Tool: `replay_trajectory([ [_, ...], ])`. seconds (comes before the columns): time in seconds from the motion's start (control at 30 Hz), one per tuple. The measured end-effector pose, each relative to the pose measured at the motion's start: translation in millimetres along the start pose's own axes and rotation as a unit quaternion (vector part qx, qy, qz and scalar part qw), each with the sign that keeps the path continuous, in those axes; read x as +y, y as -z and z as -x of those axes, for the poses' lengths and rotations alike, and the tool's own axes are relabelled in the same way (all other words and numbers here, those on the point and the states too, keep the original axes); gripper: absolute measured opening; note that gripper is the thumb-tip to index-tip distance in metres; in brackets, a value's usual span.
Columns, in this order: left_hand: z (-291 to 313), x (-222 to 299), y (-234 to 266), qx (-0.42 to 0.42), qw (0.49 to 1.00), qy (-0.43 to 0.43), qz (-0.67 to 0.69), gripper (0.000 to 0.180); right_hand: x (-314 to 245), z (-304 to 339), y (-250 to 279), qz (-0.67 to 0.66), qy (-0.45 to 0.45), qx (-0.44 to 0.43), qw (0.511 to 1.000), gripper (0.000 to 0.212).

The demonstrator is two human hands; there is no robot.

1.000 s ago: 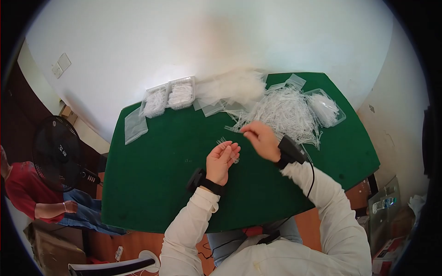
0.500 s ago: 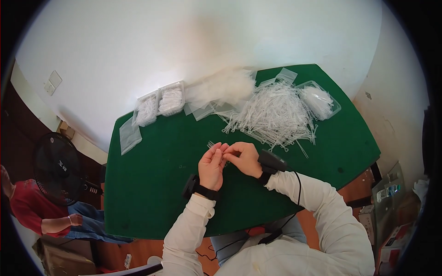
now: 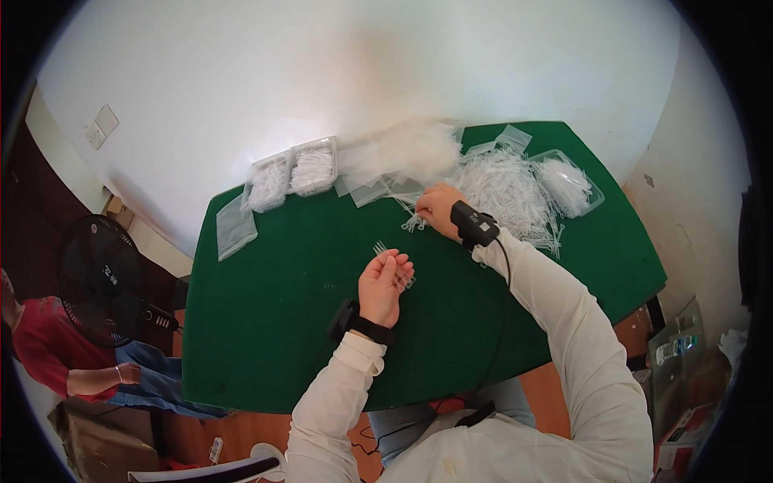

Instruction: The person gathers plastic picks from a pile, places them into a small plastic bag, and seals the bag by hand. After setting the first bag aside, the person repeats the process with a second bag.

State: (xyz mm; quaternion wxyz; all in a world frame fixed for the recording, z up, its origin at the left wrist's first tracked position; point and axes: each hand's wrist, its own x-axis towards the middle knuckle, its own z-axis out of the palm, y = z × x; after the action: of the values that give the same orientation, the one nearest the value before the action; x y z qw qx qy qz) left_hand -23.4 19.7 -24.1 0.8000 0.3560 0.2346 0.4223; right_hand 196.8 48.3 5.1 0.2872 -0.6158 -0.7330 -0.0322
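My left hand [image 3: 381,286], palm turned up over the middle of the table, is closed around several thin clear plastic sticks [image 3: 381,248]. Their tips stick out above the fingers and small looped ends show on the other side. Farther off, my right hand [image 3: 441,208] reaches to the left edge of a big heap of the same clear sticks [image 3: 511,189]. Its fingers are pinched together among loose sticks; whatever lies between the fingertips is hidden.
Along the far side of the green table [image 3: 282,322] are two clear boxes of sticks [image 3: 312,167], a pile of transparent bags [image 3: 403,153], a flat bag [image 3: 236,231] and another filled tray [image 3: 566,185]. A black fan [image 3: 101,278] and a seated person [image 3: 48,346] are at the left.
My right hand has left my left hand and moved away to the heap's left edge. The left hand keeps its sticks and has shifted slightly in view.
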Motion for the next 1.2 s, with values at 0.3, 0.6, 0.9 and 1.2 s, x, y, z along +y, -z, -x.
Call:
replay_trajectory([
  [0.3,4,2,-5,0.006,1.0,0.018,0.016,0.019,17,-35,-4,0.226,0.111,-0.121,0.96,0.008],
  [0.6,2,4,-4,0.005,1.0,0.006,0.021,0.018,19,-21,15,0.243,0.115,-0.084,0.96,0.002],
  [0.9,0,-4,4,-0.005,0.999,0.013,0.04,0.018,-68,67,2,-0.433,-0.151,-0.009,0.888,0.008],
  [1.2,3,-2,0,-0.031,0.999,-0.015,0.007,0.022,-95,83,-19,-0.572,-0.178,0.021,0.8,0.008],
])
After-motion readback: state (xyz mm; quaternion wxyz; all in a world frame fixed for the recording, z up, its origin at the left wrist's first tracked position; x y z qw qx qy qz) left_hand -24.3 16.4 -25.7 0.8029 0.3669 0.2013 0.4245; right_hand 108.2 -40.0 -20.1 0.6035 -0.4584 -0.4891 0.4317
